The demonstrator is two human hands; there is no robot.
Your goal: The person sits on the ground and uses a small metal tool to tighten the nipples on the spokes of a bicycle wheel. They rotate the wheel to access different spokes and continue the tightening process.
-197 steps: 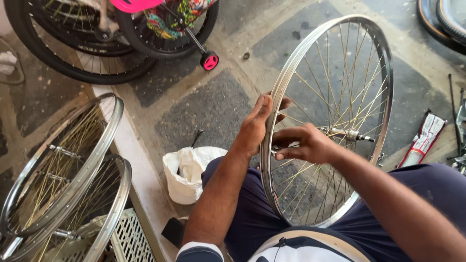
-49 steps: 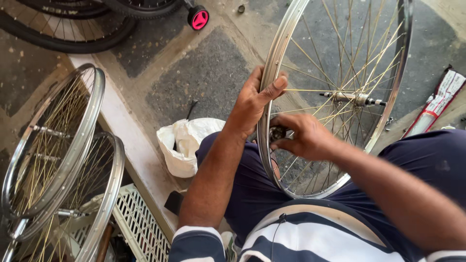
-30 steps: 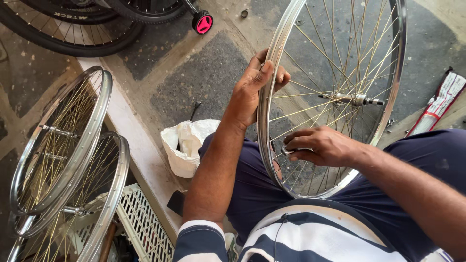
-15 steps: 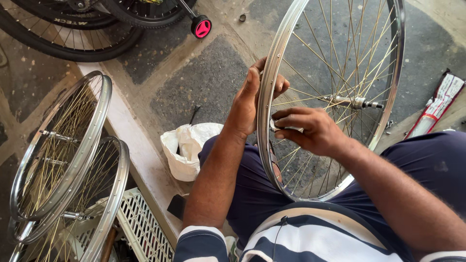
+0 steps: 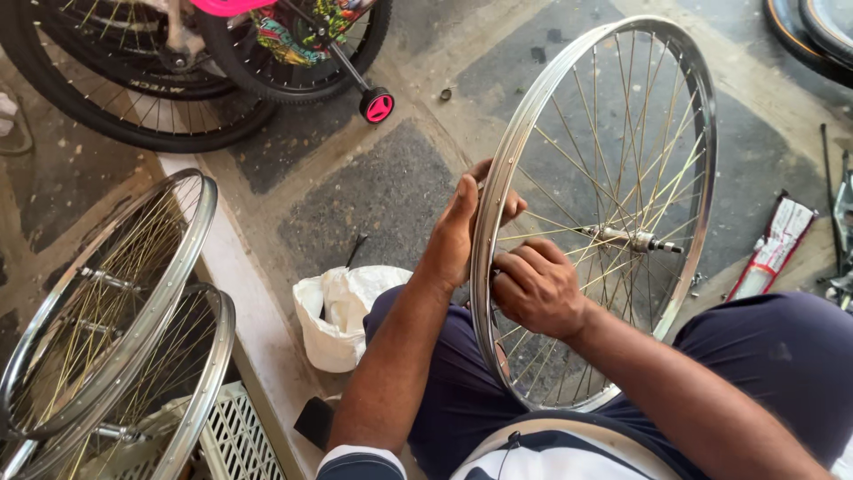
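Sat with a bare spoked bicycle wheel [image 5: 613,222] stood upright between the knees, rim resting on the dark blue trousers [image 5: 782,356], axle and hub [image 5: 626,238] pointing out to the right. Gripped the silver rim on its left side with the left hand [image 5: 462,227], palm against the outer face, fingertips curled over the edge. Reached the right hand [image 5: 533,289] in among the spokes just below the left one, fingers curled tight near the rim; could not tell whether anything small was pinched there, being hidden by the knuckles. Kept both hands close together, nearly touching.

Saw a white plastic bag [image 5: 342,311] lying on the paved floor [image 5: 373,187] just left of the left forearm. Noted two more bare wheels [image 5: 115,302] leaning side by side at the far left, above a white slotted crate [image 5: 235,440]. Saw, at the top left, tyred bicycle wheels [image 5: 142,116] and a small pink stabiliser wheel [image 5: 377,105]. Spotted a red and white packet [image 5: 773,244] on the ground at the right, well apart from the hands
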